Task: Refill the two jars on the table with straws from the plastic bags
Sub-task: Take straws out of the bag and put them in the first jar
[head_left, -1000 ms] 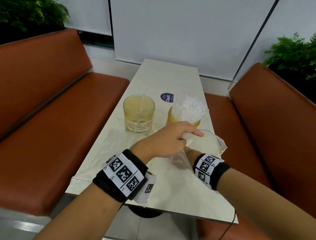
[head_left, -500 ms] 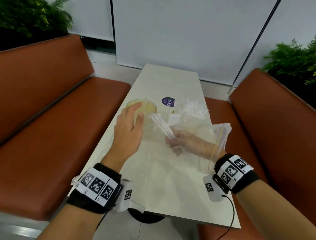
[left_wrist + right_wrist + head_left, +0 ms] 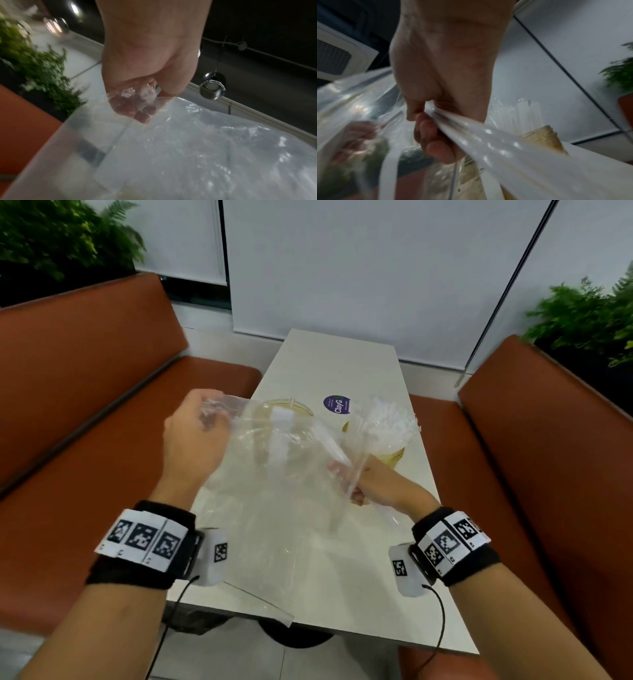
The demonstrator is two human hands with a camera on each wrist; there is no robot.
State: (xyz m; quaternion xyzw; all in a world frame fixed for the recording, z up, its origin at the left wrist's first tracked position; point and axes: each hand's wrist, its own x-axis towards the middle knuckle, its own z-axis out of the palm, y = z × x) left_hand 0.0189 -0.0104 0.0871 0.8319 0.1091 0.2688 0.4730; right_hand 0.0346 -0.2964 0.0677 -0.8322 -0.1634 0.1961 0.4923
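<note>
Above table point(image 3: 342, 364), straws point(image 3: 346, 474) in right hand point(image 3: 373, 484) grip (bunched).

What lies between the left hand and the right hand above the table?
In the head view, the clear plastic bag spans the gap: the left hand grips its top edge, the right hand grips straws through it.
</note>
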